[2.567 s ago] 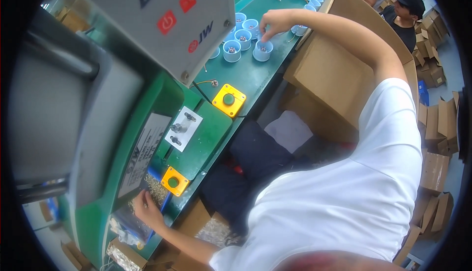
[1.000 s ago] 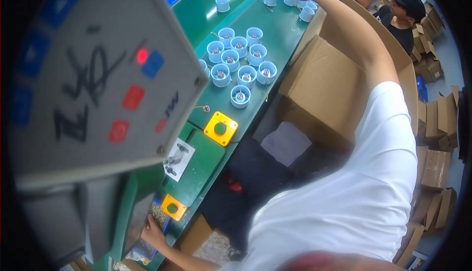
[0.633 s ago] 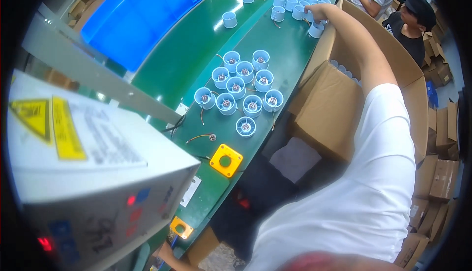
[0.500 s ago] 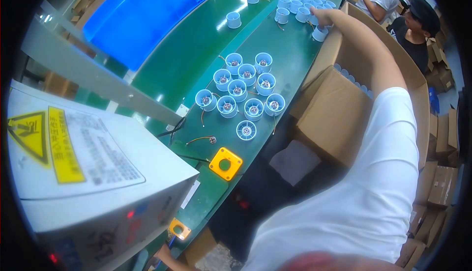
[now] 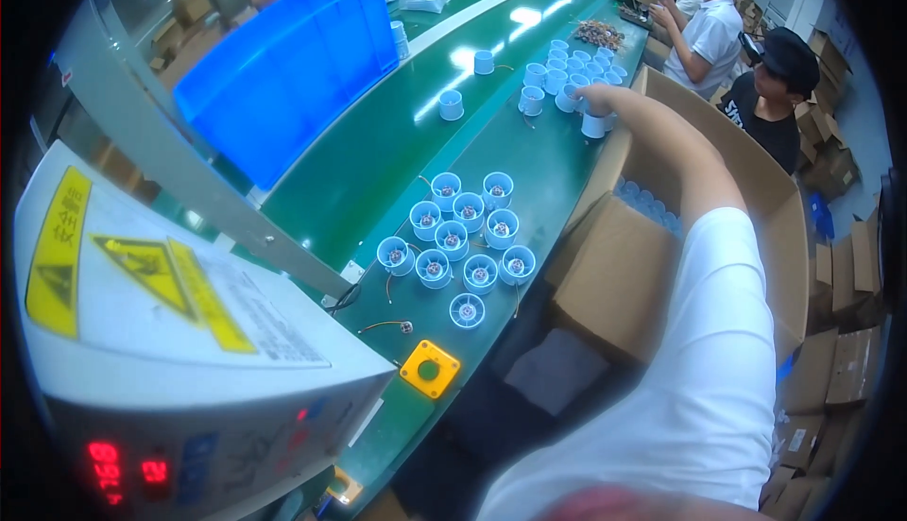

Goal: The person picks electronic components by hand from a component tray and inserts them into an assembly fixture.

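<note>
My right arm, in a white sleeve, stretches to the far right of the green bench. There my right hand [image 5: 595, 99] is closed at the upper rim of a light-blue round plastic housing [image 5: 593, 126], its fingertips partly hidden. Beside that hand stands another light-blue housing [image 5: 568, 99], with several more grouped behind it. Nearer lies a loose cluster of similar round housings [image 5: 452, 239], turned up so that spokes and small motors with thin wires show inside. One housing [image 5: 467, 311] sits closest to me. My left hand is out of view.
A white machine [image 5: 189, 332] with warning labels and a red display fills the lower left. Near it are a yellow button box [image 5: 430, 370] and a small wired motor [image 5: 406, 327]. A blue bin [image 5: 288, 77] stands left; an open carton [image 5: 756, 238] adjoins the bench. People work beyond.
The view has tilted upward, so the scene sits lower. My right hand and the housing under it have shifted slightly left relative to the other housings. A hand at the lower left has left the view.
</note>
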